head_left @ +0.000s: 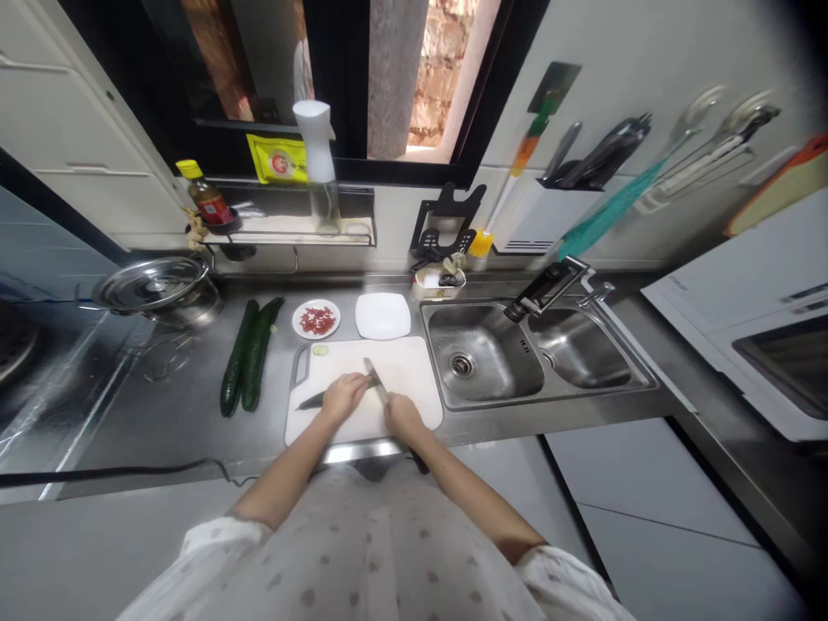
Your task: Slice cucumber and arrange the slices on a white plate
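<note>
On the white cutting board (pixel 407 366) lies a dark green cucumber piece (pixel 311 401), partly covered by my left hand (pixel 345 397), whose fingers are closed over it. My right hand (pixel 402 416) grips a kitchen knife (pixel 373 373); its blade meets the right end of the cucumber, close to my left fingertips. Pale green cucumber slices (pixel 320 350) rest at the board's upper left corner. Two whole cucumbers (pixel 249 358) lie side by side on the counter, left of the board.
Behind the board stand a plate of chopped red pieces (pixel 316 319) and a white square plate (pixel 382 316). To the right is a double steel sink (pixel 485 345) with a faucet (pixel 549 285). A lidded steel pot (pixel 159 289) sits at the back left. A black cord (pixel 129 472) crosses the counter's front left.
</note>
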The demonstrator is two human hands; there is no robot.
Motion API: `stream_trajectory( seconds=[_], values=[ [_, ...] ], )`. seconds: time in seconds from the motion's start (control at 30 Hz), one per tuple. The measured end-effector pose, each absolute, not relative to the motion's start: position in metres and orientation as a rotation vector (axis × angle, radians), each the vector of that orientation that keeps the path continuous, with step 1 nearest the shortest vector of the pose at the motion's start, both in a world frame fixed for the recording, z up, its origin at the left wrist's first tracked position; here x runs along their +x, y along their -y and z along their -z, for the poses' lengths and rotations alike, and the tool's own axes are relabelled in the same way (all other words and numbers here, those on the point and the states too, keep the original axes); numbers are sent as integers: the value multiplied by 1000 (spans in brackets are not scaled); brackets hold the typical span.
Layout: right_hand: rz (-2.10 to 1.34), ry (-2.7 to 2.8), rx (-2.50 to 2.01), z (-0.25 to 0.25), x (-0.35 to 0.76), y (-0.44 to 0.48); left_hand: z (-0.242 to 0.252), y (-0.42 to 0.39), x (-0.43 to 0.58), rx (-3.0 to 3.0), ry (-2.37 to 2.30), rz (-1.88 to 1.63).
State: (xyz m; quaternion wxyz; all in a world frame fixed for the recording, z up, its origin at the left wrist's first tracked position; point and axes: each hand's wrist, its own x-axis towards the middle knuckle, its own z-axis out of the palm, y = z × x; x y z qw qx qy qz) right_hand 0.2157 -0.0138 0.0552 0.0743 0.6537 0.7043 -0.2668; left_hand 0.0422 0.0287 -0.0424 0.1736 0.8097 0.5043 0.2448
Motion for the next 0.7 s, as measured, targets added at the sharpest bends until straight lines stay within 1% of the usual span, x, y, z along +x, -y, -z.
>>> stream_trajectory(
  seconds=[0.47,0.7],
  values=[
    [813,-2118,2006,-48,200,-6,42,-29,43,2328,-1408,-716],
    [801,-2101,2005,-43,208,8,38,-29,43,2305,-1418,-700]
  ],
)
